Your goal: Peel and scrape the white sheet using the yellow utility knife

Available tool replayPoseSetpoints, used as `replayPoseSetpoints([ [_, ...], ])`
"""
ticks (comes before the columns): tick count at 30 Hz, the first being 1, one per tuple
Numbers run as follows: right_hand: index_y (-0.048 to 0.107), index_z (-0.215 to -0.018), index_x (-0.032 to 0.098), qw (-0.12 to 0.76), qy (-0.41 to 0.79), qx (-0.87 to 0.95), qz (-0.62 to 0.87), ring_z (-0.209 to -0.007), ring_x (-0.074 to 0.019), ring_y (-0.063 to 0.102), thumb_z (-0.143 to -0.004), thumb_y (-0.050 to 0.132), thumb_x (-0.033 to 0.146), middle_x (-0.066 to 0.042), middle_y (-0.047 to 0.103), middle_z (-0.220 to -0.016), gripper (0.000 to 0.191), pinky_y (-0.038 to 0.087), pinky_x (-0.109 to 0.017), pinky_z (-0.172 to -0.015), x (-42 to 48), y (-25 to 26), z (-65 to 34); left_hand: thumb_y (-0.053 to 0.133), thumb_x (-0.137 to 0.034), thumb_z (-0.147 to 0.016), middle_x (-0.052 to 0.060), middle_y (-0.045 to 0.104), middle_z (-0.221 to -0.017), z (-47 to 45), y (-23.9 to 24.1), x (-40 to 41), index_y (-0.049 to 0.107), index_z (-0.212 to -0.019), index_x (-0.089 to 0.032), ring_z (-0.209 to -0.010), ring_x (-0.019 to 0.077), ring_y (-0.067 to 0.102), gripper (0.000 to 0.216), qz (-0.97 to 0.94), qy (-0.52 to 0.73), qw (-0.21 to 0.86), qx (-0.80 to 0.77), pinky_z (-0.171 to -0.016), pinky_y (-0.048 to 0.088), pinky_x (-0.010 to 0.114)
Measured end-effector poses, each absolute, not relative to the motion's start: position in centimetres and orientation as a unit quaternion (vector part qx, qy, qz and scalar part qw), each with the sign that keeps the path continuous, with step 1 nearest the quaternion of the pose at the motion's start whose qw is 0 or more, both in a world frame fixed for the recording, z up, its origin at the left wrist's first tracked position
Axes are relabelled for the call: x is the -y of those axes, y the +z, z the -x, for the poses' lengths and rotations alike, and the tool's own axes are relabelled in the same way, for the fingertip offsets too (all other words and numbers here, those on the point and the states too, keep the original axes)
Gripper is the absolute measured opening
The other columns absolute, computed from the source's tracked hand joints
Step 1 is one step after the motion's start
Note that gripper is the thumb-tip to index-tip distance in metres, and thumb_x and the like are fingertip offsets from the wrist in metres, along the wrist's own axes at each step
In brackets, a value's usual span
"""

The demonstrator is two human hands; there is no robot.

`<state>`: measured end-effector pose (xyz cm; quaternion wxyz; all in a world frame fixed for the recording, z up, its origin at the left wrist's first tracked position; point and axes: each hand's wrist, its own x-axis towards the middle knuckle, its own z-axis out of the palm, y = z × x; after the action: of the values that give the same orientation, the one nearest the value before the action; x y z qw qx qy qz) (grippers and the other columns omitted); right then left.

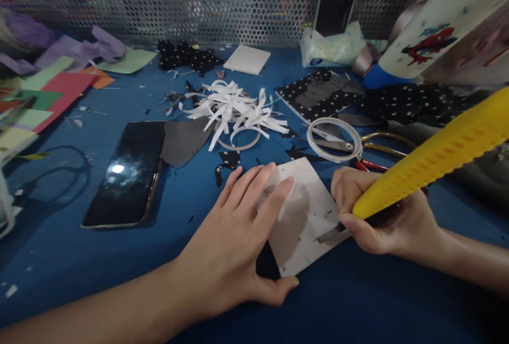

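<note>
My right hand [382, 217] is closed around a yellow utility knife [429, 161], its handle slanting up to the right. The blade end rests at the right corner of a white square board [300, 211] that lies on the table. Small dark specks and a loose flap or strip show on the board near the blade. My left hand [242, 227] lies over the board's left side with fingers spread, the thumb below its near edge. Dark material shows beneath the board beside the left thumb.
A phone [125, 174] lies left of my hands. Beyond them are white paper strips [234, 103], a tape roll [334, 140], scissors [387, 140] and dotted fabric [318, 92]. A bottle [433, 31] leans at right. Coloured papers [59, 95] lie left; a perforated metal panel [238, 2] closes the back.
</note>
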<state>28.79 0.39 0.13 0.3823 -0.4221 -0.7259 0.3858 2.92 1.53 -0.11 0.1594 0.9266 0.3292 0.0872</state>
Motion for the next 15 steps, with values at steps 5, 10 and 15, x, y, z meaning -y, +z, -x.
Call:
replayPoseSetpoints([
  [5, 0.055, -0.072, 0.022, 0.386, 0.389, 0.725, 0.417, -0.059, -0.0136, 0.050, -0.077, 0.070, 0.012, 0.003, 0.055, -0.065, 0.019, 0.039, -0.031, -0.055, -0.44, 0.05, -28.93, 0.075, -0.065, -0.066, 0.020, 0.023, -0.164, -2.93, -0.09, -1.51, 0.025, -0.157, -0.016, -0.152, 0.0380, 0.018, 0.115, -0.927, 0.087, 0.162, -0.327, -0.124, 0.013, 0.059],
  [10, 0.056, -0.076, 0.023, 0.389, 0.393, 0.728, 0.405, -0.061, -0.0147, 0.050, -0.076, 0.070, 0.013, 0.003, 0.055, -0.068, 0.018, 0.040, -0.031, -0.054, -0.50, -0.10, -29.10, 0.076, -0.065, -0.065, 0.019, 0.022, -0.164, -3.02, -0.07, -1.55, 0.025, -0.157, -0.016, -0.153, 0.0378, 0.017, 0.116, -0.926, 0.088, 0.162, -0.330, -0.124, 0.012, 0.059],
  [15, 0.055, -0.074, 0.024, 0.392, 0.379, 0.732, 0.408, -0.059, -0.0145, 0.050, -0.077, 0.069, 0.014, 0.003, 0.054, -0.067, 0.017, 0.040, -0.031, -0.052, -0.56, -0.01, -29.04, 0.075, -0.064, -0.066, 0.019, 0.023, -0.164, -2.89, 0.01, -1.50, 0.024, -0.157, -0.017, -0.153, 0.0373, 0.017, 0.114, -0.926, 0.086, 0.165, -0.328, -0.124, 0.013, 0.059],
])
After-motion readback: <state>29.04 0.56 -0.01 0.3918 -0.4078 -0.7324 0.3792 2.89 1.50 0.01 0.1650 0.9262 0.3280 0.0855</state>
